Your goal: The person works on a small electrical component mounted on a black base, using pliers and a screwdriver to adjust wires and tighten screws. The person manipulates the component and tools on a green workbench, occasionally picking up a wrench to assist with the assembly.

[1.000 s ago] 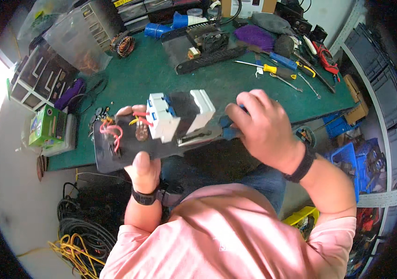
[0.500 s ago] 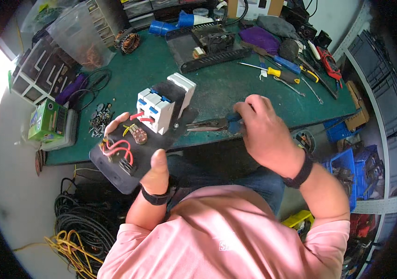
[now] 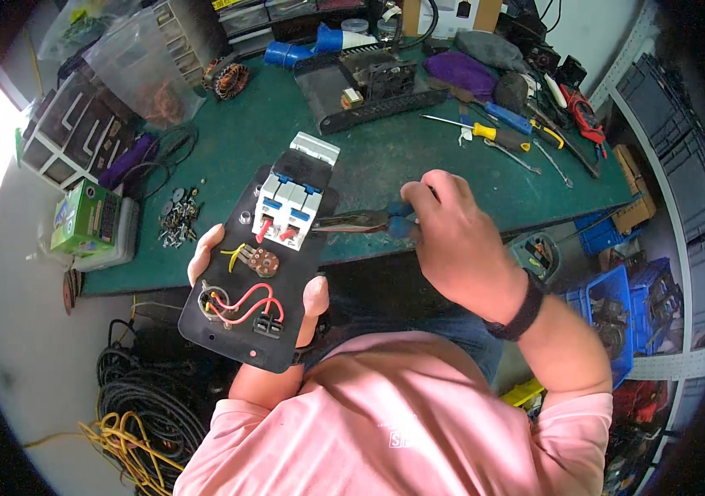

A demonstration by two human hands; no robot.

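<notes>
My left hand (image 3: 314, 299) grips a black mounting plate (image 3: 233, 345) from beneath, thumb at one edge and fingers at the other. A white two-pole circuit breaker (image 3: 288, 207) with blue tabs is fixed on it, short red wires at its front terminals. Nearer to me sit a brown round terminal part (image 3: 263, 262) with a yellow wire, and red wires (image 3: 255, 289) looping to a small black connector (image 3: 268, 325). My right hand (image 3: 460, 252) is closed around the blue handles of pliers (image 3: 361, 221). Their jaws point left, right beside the breaker; whether they touch it I cannot tell.
On the green bench (image 3: 385, 174) lie a pile of screws (image 3: 179, 219), a black metal bracket (image 3: 369, 87), a yellow-handled screwdriver (image 3: 493, 132), and wrenches (image 3: 547, 161). A green box (image 3: 85, 219) stands at the left. Coiled cables (image 3: 142, 380) lie on the floor; blue bins (image 3: 604, 310) stand right.
The plate has turned more upright and come right, showing its face more fully. My right hand has moved slightly left with the pliers, whose jaws are now beside the breaker.
</notes>
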